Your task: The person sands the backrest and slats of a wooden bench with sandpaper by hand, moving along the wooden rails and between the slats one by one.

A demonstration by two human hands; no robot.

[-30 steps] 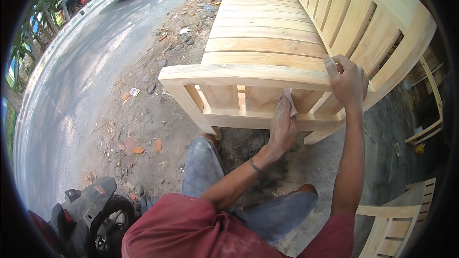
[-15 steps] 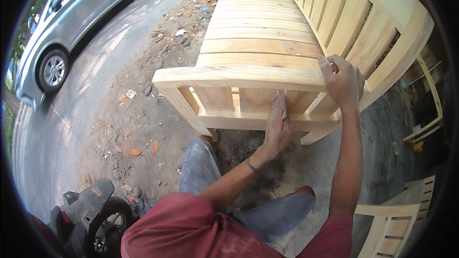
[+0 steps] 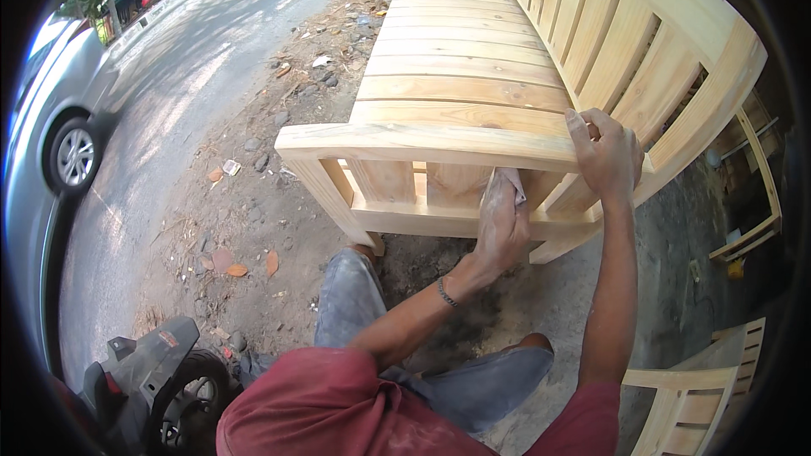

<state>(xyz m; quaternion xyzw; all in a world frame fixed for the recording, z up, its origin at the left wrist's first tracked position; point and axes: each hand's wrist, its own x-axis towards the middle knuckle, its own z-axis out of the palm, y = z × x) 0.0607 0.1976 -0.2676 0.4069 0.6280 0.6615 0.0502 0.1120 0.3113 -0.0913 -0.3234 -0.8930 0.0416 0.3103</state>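
An unpainted wooden bench (image 3: 460,89) stands in front of me, with its slatted side and armrest (image 3: 422,141) nearest. My left hand (image 3: 504,228) is closed on a folded, pale greyish piece of sandpaper (image 3: 514,182). It is under the armrest, against the upright slats of the bench's side; the fingertips are partly hidden there. Over the right part of the armrest, close to the backrest (image 3: 638,46), my right hand (image 3: 610,152) is wrapped with its fingers bent round the wood. Pale dust coats the left hand.
A silver car (image 3: 51,110) is on the road (image 3: 194,59) to the left. At the lower left stands a motorbike (image 3: 169,380). Another slatted wooden piece (image 3: 697,397) is at the lower right, and a wooden frame (image 3: 764,177) leans farther right. Leaves and stones litter the dirt.
My left hand has shifted slightly to the right along the slats with the sandpaper. My right hand keeps its hold on the armrest. The silver car has moved toward the left edge.
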